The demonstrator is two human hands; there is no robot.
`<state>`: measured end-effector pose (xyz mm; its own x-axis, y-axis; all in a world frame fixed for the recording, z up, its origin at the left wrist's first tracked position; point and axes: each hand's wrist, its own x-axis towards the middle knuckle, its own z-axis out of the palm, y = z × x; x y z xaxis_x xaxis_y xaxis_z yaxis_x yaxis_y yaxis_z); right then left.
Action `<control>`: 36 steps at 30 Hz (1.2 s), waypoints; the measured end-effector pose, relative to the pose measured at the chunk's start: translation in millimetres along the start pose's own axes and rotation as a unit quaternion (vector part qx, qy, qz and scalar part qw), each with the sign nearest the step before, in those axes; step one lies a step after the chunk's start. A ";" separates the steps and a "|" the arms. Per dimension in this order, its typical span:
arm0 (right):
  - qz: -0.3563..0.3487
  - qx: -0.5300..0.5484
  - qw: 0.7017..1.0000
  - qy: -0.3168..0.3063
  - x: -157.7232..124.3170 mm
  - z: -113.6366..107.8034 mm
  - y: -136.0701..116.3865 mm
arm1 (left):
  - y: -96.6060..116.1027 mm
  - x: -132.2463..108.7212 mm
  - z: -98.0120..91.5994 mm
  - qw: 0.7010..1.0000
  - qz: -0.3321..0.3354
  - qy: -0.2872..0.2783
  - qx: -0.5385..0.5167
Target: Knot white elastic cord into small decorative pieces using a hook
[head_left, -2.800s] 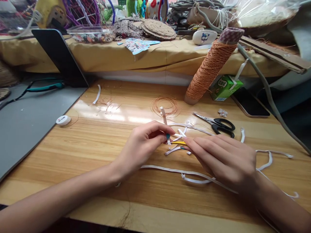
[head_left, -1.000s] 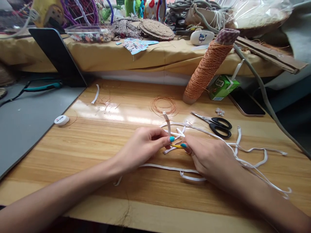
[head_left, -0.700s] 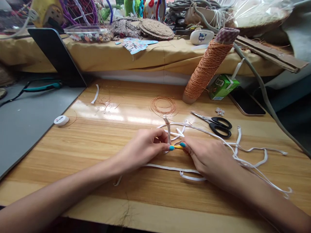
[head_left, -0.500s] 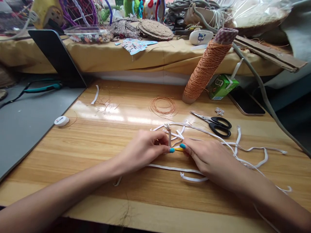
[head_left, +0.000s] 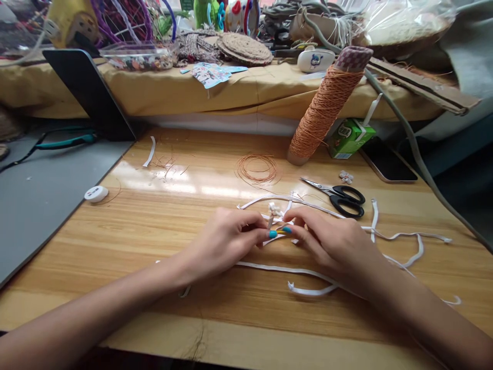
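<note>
My left hand (head_left: pixel 225 239) is closed in a pinch on a short white strip whose knotted, bunched end (head_left: pixel 274 208) stands up above the fingers. A thin yellow strip (head_left: pixel 280 232) runs between the fingertips of both hands. My right hand (head_left: pixel 335 244) pinches its other end between thumb and forefinger. Fingers cover part of both strips. Loose white cords lie around and under the hands, among them a long cord (head_left: pixel 269 267) in front and a short piece with a knotted tip (head_left: pixel 314 292).
Black-handled scissors (head_left: pixel 339 197) lie beyond my right hand. Further back are a coil of copper-coloured wire (head_left: pixel 257 168), a leaning spool of orange cord (head_left: pixel 325 110), a green drink carton (head_left: pixel 349 139) and a phone (head_left: pixel 390 162). A white round case (head_left: pixel 96 193) sits at left, near a propped tablet (head_left: pixel 90 95).
The bunched end of the white strip has tipped and turned, showing more of its top. My right hand has shifted slightly, its fingers lifted more. The white cords near it have moved a little.
</note>
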<state>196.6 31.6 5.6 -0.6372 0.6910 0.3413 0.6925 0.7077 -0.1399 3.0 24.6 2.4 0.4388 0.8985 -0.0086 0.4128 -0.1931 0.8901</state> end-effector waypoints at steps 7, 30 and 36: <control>-0.174 -0.124 0.971 0.107 0.9 -4.8 2.2 | -0.7 4.1 -2.2 0.988 -0.078 0.002 -0.132; -0.187 -0.143 0.965 0.111 2.5 -2.1 1.3 | -12.6 18.1 -10.6 0.981 -0.047 0.157 -0.106; -0.194 -0.138 0.966 0.097 2.3 -0.3 1.0 | -7.2 17.3 -13.3 0.981 -0.027 0.176 -0.076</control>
<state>195.9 33.8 6.5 -0.8097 0.3220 0.4907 0.4956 0.8229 0.2777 -3.0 46.8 1.9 0.1061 0.9914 0.0766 0.2916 -0.1047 0.9508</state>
